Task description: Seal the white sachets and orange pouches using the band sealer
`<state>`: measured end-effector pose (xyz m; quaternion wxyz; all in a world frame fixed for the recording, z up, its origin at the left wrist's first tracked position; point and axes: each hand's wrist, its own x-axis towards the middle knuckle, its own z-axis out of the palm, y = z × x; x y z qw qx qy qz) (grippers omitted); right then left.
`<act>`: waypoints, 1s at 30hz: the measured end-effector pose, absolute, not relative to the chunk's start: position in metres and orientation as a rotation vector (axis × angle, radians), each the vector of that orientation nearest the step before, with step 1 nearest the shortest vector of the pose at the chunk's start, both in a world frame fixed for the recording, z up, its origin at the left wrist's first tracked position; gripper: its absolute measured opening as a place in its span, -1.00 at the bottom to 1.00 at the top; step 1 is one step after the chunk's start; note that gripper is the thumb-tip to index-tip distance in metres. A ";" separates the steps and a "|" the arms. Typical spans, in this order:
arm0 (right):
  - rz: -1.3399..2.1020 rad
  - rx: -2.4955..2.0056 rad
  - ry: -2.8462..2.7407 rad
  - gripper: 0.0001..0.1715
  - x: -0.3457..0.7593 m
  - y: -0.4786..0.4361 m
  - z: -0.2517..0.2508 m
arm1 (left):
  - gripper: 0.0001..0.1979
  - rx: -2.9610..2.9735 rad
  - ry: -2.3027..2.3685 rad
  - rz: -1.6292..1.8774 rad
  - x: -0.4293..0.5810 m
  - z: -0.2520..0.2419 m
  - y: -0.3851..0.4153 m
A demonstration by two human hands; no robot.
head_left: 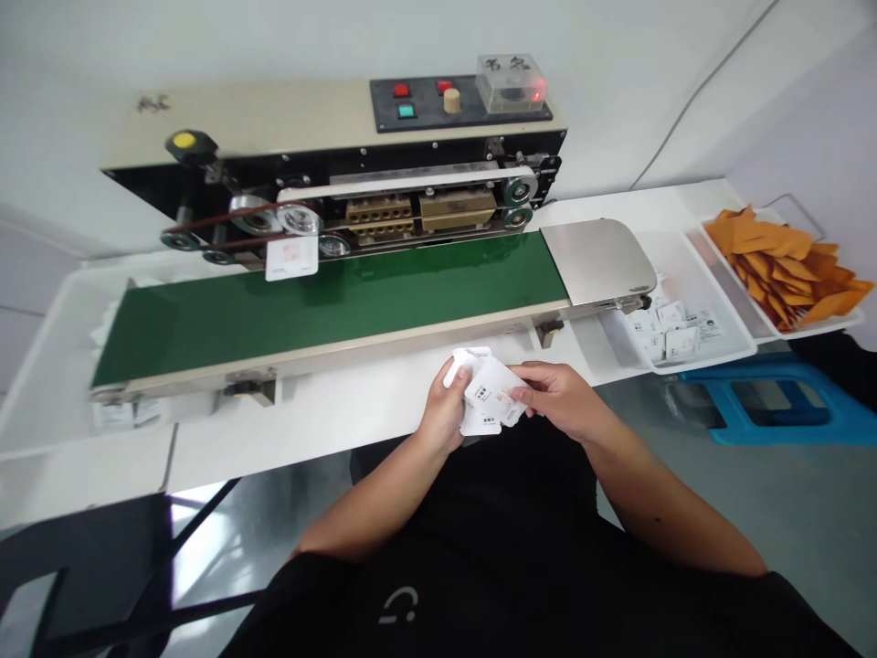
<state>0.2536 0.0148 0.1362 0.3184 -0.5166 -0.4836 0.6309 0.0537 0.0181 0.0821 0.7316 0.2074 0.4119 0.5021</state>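
Observation:
My left hand point(442, 408) and my right hand point(556, 397) are together above the white table's front edge. Between them is a small bunch of white printed sachets point(488, 391), fanned apart and pinched in both hands' fingers. Beyond my hands runs the green conveyor belt point(329, 306) of a band sealing machine point(411, 174). One white sachet point(291, 258) stands upright at the belt's far edge, by the machine's pulleys and sealing blocks.
A white tray point(685, 320) holding loose white sachets sits right of the conveyor, below a curved steel plate point(599, 260). Behind it, another white tray point(815, 320) holds a heap of orange packets point(781, 265). A blue stool point(767, 402) stands on the floor at right.

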 end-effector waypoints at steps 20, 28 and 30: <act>1.171 -1.422 -0.914 -0.82 0.313 0.187 0.196 | -0.32 0.387 1.056 1.067 0.044 0.082 0.013; 1.264 -1.417 -0.890 -0.77 0.291 0.205 0.200 | -0.30 0.370 1.083 1.075 0.036 0.077 0.014; 1.264 -1.456 -0.885 -0.73 0.288 0.207 0.202 | -0.30 0.366 1.080 1.074 0.035 0.077 0.014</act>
